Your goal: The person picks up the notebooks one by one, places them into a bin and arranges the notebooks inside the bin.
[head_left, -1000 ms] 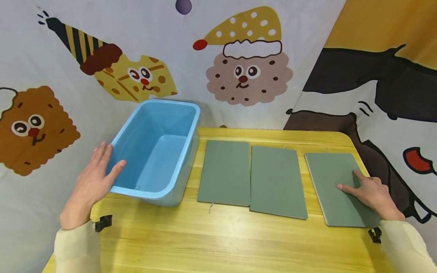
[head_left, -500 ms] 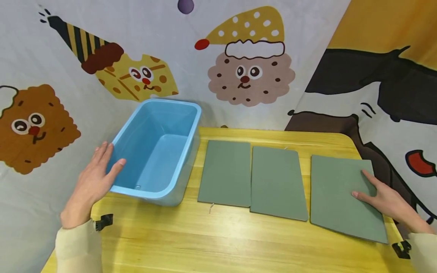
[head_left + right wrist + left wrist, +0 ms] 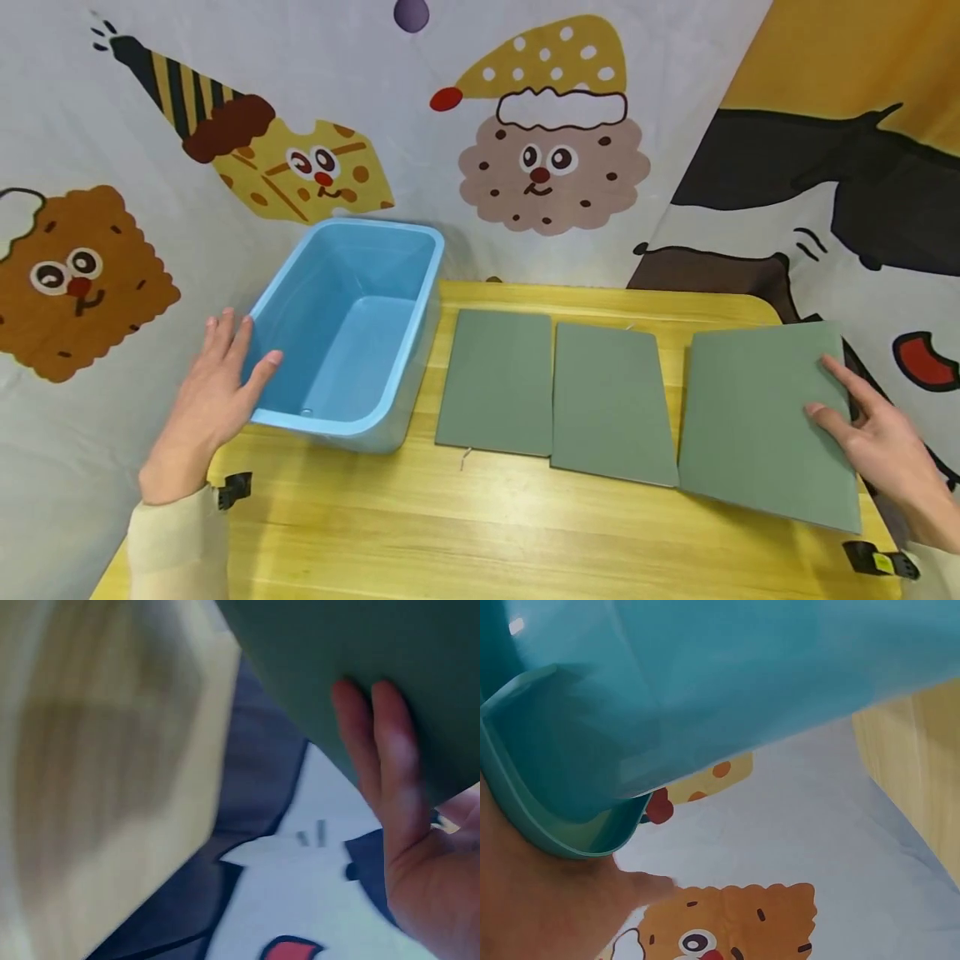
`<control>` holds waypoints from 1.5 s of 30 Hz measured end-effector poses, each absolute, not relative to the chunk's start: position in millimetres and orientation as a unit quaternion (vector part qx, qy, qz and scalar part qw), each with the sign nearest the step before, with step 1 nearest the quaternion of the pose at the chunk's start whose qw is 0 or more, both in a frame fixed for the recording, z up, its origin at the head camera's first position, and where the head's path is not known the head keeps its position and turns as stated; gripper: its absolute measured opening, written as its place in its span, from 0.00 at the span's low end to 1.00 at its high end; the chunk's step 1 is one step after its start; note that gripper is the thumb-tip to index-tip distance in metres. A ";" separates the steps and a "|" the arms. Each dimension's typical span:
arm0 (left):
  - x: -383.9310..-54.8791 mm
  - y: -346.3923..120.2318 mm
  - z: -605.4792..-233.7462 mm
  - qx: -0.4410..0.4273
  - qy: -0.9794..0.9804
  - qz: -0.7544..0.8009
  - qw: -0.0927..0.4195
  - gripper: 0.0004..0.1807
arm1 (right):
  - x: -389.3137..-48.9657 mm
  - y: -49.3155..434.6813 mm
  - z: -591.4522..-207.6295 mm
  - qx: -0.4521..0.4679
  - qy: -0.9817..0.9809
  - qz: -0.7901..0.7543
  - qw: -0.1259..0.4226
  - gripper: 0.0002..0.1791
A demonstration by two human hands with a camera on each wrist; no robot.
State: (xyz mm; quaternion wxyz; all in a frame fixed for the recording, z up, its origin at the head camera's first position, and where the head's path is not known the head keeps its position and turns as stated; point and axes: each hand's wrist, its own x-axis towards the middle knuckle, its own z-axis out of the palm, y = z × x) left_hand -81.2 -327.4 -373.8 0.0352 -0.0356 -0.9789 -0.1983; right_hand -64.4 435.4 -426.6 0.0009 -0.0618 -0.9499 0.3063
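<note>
In the head view, my left hand (image 3: 210, 400) rests on the near left corner of a light blue plastic tub (image 3: 390, 400). Its fingers lie straight along the outside and the thumb reaches over the rim. The left wrist view shows the palm against the tub's rim (image 3: 562, 844). At the right, my right hand (image 3: 888, 442) holds a green notebook (image 3: 757, 417) by its right edge, thumb on top. From below, the right wrist view shows fingers (image 3: 394, 742) against the notebook's underside. The notebook is tilted, its right side raised off the table.
Two more green notebooks, a left one (image 3: 495, 383) and a middle one (image 3: 611, 404), lie flat side by side between tub and held notebook. A thin cord (image 3: 465, 458) pokes out below the left one. Behind the wooden table (image 3: 487, 533) hangs a cartoon-printed cloth (image 3: 420, 158).
My right hand has moved right and lifted the right side of its notebook off the table, tilting it. The left hand and the tub have stayed put.
</note>
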 end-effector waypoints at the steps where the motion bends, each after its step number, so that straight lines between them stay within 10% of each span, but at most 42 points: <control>1: -81.1 -327.1 -373.7 -0.042 -0.980 -0.189 0.044 0.45 | -63.3 431.4 -421.1 -0.065 -0.948 0.311 0.013 0.42; 13: -75.5 -326.0 -376.7 -0.093 -0.978 -0.186 0.031 0.43 | -51.6 373.3 -368.7 -0.091 -0.836 0.509 0.186 0.40; 45: -80.0 -328.2 -372.7 -0.045 -0.973 -0.221 0.049 0.43 | -129.7 80.9 -320.3 0.184 -0.622 0.754 0.099 0.35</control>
